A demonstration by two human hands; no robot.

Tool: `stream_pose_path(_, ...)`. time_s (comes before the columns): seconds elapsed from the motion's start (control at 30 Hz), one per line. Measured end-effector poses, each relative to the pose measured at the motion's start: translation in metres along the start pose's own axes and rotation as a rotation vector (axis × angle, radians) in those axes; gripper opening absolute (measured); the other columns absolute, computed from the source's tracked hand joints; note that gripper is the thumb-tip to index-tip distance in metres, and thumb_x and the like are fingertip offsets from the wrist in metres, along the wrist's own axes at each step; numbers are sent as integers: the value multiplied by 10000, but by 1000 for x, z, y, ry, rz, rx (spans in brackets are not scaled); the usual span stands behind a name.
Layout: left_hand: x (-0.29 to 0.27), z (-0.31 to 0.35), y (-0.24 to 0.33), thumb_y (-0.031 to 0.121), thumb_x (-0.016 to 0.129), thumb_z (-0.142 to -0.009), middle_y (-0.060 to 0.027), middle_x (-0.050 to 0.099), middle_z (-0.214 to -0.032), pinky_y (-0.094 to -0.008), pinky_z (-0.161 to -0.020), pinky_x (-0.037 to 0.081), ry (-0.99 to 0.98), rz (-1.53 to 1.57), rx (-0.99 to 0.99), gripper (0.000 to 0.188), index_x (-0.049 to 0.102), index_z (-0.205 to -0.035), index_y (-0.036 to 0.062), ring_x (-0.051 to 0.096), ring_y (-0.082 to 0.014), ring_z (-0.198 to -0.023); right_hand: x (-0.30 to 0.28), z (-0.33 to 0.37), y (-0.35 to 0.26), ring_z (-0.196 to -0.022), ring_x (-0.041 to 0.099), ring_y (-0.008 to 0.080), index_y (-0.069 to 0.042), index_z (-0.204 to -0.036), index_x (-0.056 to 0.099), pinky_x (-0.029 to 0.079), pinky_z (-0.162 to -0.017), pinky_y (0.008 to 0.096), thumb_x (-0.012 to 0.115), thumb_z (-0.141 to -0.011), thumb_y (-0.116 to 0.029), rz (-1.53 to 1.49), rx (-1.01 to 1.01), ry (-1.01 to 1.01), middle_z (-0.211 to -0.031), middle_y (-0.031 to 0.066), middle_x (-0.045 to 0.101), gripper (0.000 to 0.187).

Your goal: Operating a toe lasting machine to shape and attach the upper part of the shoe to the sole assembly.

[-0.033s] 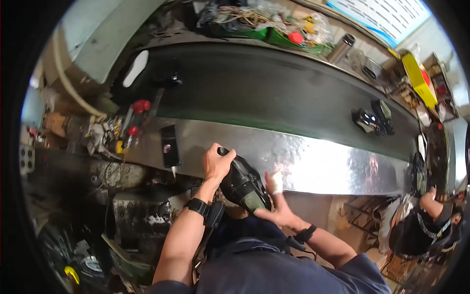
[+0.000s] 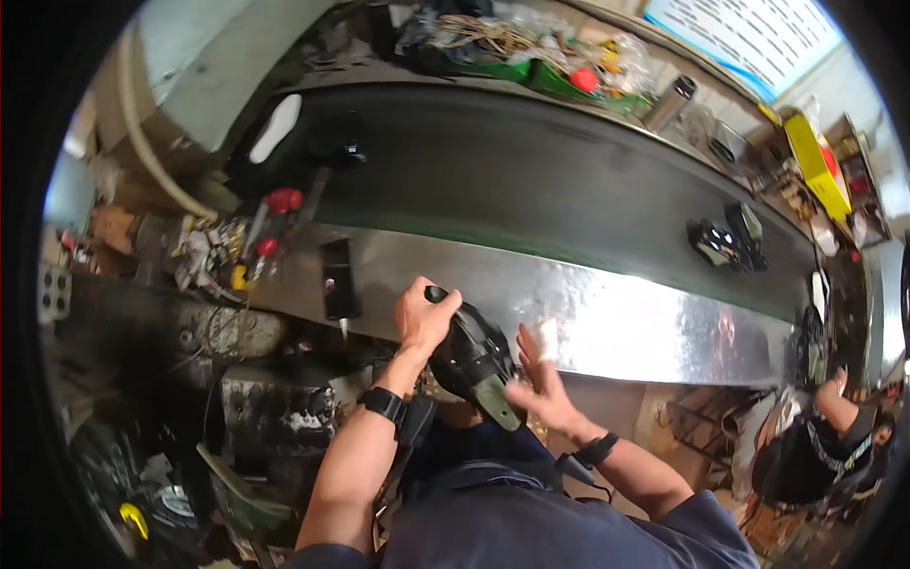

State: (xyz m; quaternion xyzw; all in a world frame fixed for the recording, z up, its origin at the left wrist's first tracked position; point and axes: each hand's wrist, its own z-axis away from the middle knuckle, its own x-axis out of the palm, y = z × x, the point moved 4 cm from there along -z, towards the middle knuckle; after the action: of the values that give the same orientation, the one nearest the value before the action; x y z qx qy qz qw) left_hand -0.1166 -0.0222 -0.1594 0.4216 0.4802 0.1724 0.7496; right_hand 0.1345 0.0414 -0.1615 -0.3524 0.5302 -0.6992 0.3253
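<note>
Workshop: cluttered room seen from above, with a dark conveyor belt (image 2: 531, 171) curving across it and a shiny metal side panel (image 2: 616, 318) along its near edge.
Belt load: a black shoe (image 2: 725, 242) lies on the belt far to the right, and a white sole piece (image 2: 275, 128) rests near its left end, well apart from both hands.
Co-worker: another person (image 2: 815, 446) is bent over at the lower right edge, apart from the work in hand.
Shoe in hand: a black shoe with an olive sole (image 2: 472, 365) is held just below the metal panel, in front of the person's chest and tilted sole-down to the right.
Left hand: the left hand (image 2: 424, 316) is closed around the upper end of the shoe, fingers wrapped over it, and alone holds it up.
Right hand: the right hand (image 2: 538, 379) is open with fingers spread, blurred, just beside the sole end; I cannot tell whether it touches.
Risk, drop: with one hand gripping, the shoe could twist loose and fall into the clutter below.
Risk, knock: the panel's edge is close, so a quick lift could strike knuckles or shoe against it.
Risk, snag: a black box (image 2: 336, 275) mounted on the panel sits near the left wrist and could catch it.
</note>
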Motion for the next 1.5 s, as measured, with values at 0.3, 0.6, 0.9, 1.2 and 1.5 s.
stream_pose_path(0.3,-209,94,-24,300,811,-731,-144,671,-767,-397,-699,518,469,247,45,348,636,-873,35,662,-278,-723,171,-28,-76,-973,629,110,18,-1415,496,516,-836,266,660,-997,-157,-70,210,-192,-1115,52,674,481)
stream_pose_path(0.6,-472,283,-151,319,762,-886,-91,706,-907,-319,-780,504,980,433,-57,301,664,-1009,62,654,-163,-849,456,64,-78,-782,612,61,28,-1123,679,495,-673,235,684,-982,-126,-102,221,-611,-911,11,708,209)
stream_pose_path(0.9,-541,422,-220,331,506,-1030,-79,694,-1171,-355,-925,519,1162,1352,42,396,632,-1242,22,663,-208,-1027,661,129,-51,-807,627,94,-24,-1166,670,526,-689,274,697,-961,-132,-335,435,-807,-981,30,708,234)
stream_pose_path(1.2,-551,413,-290,331,576,-1014,-54,717,-1114,-346,-849,553,1253,1455,-123,300,669,-1165,89,689,-191,-971,735,126,-18,-828,640,131,-9,-1186,625,546,-739,287,680,-969,-122,-352,453,-723,-960,41,683,251)
stream_pose_path(1.5,-567,388,-318,378,574,-1012,-89,697,-1187,-404,-937,536,1131,1702,-51,398,648,-1248,66,672,-250,-1036,766,117,-4,-750,647,134,-30,-1072,644,556,-664,299,643,-990,-125,-404,521,-754,-899,40,682,126)
